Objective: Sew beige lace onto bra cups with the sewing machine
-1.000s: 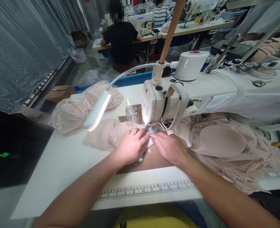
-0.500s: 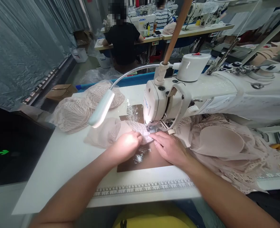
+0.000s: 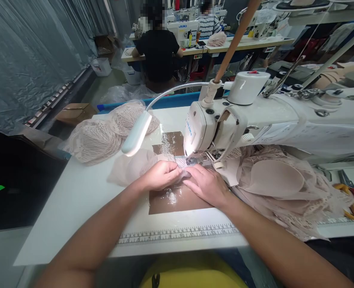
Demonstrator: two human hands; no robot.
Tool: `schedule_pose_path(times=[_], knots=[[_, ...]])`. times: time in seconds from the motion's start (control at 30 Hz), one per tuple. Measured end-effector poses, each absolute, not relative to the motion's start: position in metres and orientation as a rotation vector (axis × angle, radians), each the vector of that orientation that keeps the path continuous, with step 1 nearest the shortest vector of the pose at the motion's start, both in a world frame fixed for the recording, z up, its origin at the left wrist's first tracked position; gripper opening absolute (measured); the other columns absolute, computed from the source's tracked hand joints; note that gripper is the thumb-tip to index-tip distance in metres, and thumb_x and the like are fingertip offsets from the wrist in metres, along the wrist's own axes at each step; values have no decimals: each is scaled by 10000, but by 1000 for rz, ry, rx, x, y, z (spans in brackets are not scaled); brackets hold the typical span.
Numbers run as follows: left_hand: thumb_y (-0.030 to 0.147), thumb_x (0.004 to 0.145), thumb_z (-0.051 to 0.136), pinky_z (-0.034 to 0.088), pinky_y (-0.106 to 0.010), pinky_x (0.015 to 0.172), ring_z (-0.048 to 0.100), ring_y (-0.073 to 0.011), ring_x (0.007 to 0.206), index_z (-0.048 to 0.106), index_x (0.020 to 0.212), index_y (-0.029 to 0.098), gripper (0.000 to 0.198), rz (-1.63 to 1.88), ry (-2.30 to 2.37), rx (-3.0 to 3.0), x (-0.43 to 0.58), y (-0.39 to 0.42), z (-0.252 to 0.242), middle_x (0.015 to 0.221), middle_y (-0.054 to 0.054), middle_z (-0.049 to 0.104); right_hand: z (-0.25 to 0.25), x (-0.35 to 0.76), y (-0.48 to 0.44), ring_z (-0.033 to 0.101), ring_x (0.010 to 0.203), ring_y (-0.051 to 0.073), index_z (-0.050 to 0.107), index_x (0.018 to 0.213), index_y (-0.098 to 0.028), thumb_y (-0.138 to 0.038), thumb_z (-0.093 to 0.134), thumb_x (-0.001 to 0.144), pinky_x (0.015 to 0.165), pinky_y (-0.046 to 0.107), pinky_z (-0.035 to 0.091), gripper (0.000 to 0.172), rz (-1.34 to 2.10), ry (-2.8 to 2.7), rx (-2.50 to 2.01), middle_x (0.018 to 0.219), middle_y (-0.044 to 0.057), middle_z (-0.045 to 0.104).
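Under the needle of a white sewing machine (image 3: 195, 128) lies thin pale pink mesh fabric (image 3: 135, 166), lit by the lamp. My left hand (image 3: 161, 175) pinches the fabric's near edge, just left of and in front of the presser foot. Close beside it, my right hand (image 3: 205, 184) has its fingertips closed on the same edge, with the thumb tucked below. The fingertips of both hands almost meet. A brown plate (image 3: 167, 204) lies beneath the work. To the right, a heap of pale pink lace with a smooth moulded cup (image 3: 276, 179) rests against the machine.
Lace-covered cups (image 3: 94, 142) lie at the table's back left. A gooseneck lamp (image 3: 137, 133) hangs over the work. Yellow-handled scissors (image 3: 349, 204) lie at far right. A printed ruler (image 3: 177, 235) runs along the front edge. Another person (image 3: 155, 54) sits at a table beyond.
My left hand has shifted slightly and turned, its fingers now nearer the right hand at the fabric's edge. My right fingers have drawn back a little from the needle. The whole view has shifted slightly.
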State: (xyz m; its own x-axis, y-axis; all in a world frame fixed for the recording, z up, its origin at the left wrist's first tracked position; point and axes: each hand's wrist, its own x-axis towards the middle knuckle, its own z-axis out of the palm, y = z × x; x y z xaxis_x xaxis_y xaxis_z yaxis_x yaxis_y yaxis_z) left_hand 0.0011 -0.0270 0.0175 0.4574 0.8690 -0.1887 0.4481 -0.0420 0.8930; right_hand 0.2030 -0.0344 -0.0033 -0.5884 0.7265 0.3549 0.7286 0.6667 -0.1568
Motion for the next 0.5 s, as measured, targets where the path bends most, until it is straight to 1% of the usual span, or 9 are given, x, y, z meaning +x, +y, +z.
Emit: schedule_pose_path(times=[0.03, 0.1, 0.2, 0.3, 0.4, 0.5], knots=[[447, 900, 430, 275, -201, 441, 348, -74, 483, 395, 605, 174, 403, 512, 1158, 1690, 2, -27, 16, 543, 40, 406, -4, 202, -34, 613, 706, 160, 657, 955, -177, -253, 523, 903, 642, 274, 423, 163, -23, -2496, -1112, 863, 45, 667], [455, 900, 431, 289, -205, 461, 357, -79, 505, 413, 605, 170, 410, 510, 1155, 1765, 2, -28, 16, 555, 40, 402, -3, 201, -34, 601, 703, 151, 668, 889, -178, -186, 460, 921, 661, 270, 419, 210, -12, -2458, -1068, 850, 49, 666], [472, 898, 454, 335, -215, 518, 422, -94, 560, 512, 692, 163, 376, 454, 1082, 1940, 0, -31, 24, 616, 30, 476, 1, 204, -35, 591, 766, 170, 655, 831, -168, -173, 445, 912, 713, 290, 435, 226, 101, -2356, -994, 886, 70, 665], [484, 896, 476, 392, -251, 633, 501, -132, 670, 617, 809, 160, 365, 374, 996, 2223, -5, -31, 35, 718, -6, 568, 5, 210, -36, 580, 794, 187, 621, 756, -172, -177, 431, 911, 743, 321, 449, 246, 257, -2336, -872, 850, 80, 674], [460, 907, 474, 417, -295, 757, 545, -188, 826, 681, 966, 171, 361, 275, 1034, 2402, -13, -30, 41, 864, -58, 625, 10, 218, -39, 595, 779, 176, 624, 803, -181, -182, 431, 924, 724, 314, 455, 228, 434, -2411, -776, 825, 60, 693], [415, 920, 463, 424, -313, 809, 548, -215, 903, 683, 1052, 177, 350, 212, 1070, 2460, -15, -29, 41, 933, -81, 629, 13, 224, -42, 606, 737, 154, 634, 858, -185, -195, 436, 931, 677, 282, 449, 211, 551, -2465, -769, 829, 43, 700]])
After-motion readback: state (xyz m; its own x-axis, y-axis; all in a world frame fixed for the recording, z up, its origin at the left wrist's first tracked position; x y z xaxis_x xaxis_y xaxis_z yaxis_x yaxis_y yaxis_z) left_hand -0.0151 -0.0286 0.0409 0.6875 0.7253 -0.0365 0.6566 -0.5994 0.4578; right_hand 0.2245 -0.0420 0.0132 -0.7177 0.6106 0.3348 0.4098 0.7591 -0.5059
